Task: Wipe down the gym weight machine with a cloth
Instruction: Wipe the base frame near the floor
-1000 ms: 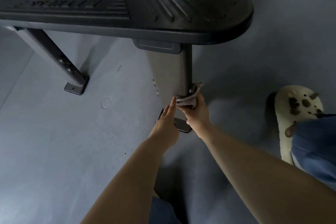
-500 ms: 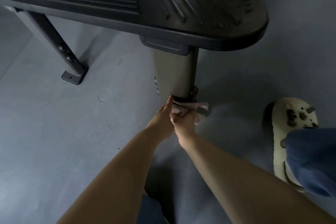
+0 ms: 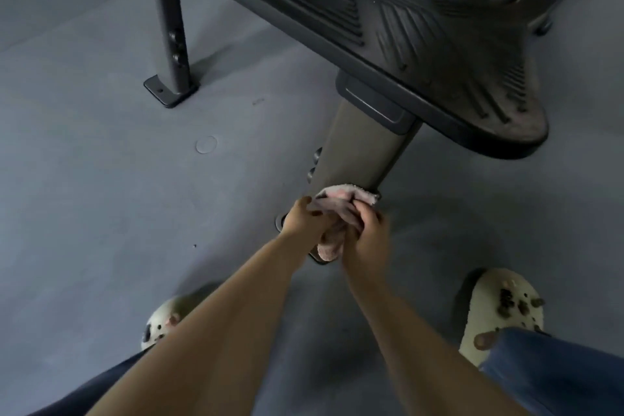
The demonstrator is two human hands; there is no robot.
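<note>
Grey rubber floor (image 3: 84, 196) is filling most of what I am seeing, and the weight machine is standing on it. Its ribbed black footplate (image 3: 422, 37) is running from 11 o'clock toward 2 o'clock, and the near support leg (image 3: 358, 149) is coming down from it to the middle of the view. A second leg (image 3: 169, 20) is standing at 10 o'clock.

I am holding the pinkish cloth (image 3: 337, 209) at the bottom of the near leg, just above its base plate. My right hand (image 3: 366, 236) is curling its fingers around the bunched cloth. My left hand (image 3: 302, 219) is pinching the edge of the same cloth with the fingertips. I think I am using both hands because I am refolding the cloth, or stretching it around the leg, so that a cleaner side is touching the metal.

My two pale clogs, left (image 3: 162, 321) and right (image 3: 503, 311), are standing at 7 and 4 o'clock, apart, probably for balance while I am bending down.
</note>
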